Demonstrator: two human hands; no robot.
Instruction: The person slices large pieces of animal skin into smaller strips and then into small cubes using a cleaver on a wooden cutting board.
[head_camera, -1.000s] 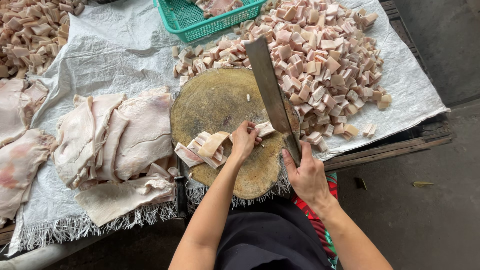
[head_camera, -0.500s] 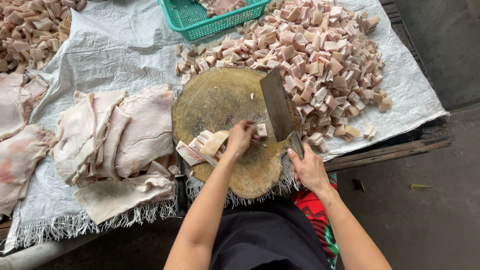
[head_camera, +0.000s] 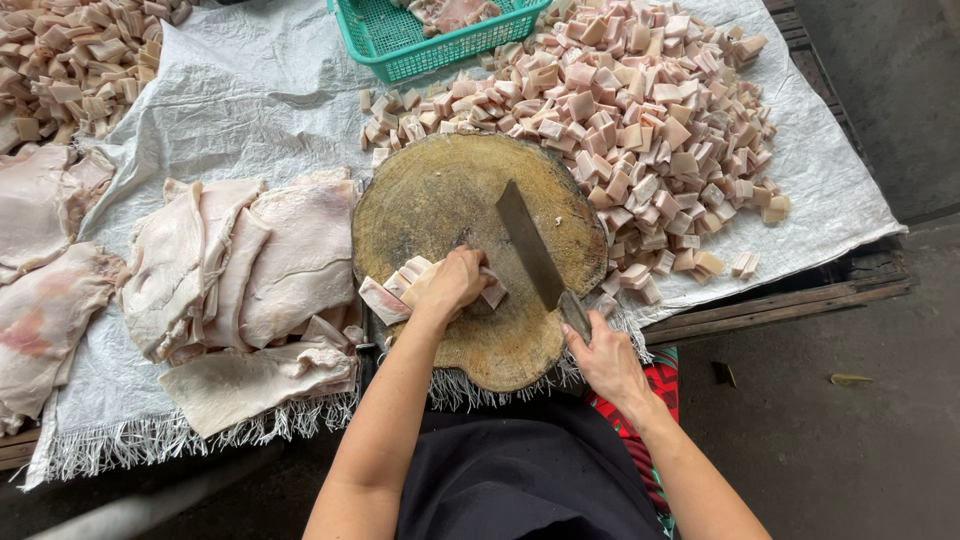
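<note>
Left hand (head_camera: 455, 283) curls down over a stack of pale pink meat strips (head_camera: 400, 290) on the round wooden chopping block (head_camera: 440, 195); beside it, right hand (head_camera: 600, 358) grips a broad steel cleaver (head_camera: 530, 245).

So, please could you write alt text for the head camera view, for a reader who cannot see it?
A person's left hand presses strips of pale pork skin on a round wooden chopping block, while the right hand holds a cleaver with its blade down beside them. Cut cubes, uncut sheets and a green basket lie around on white sacking.
</note>
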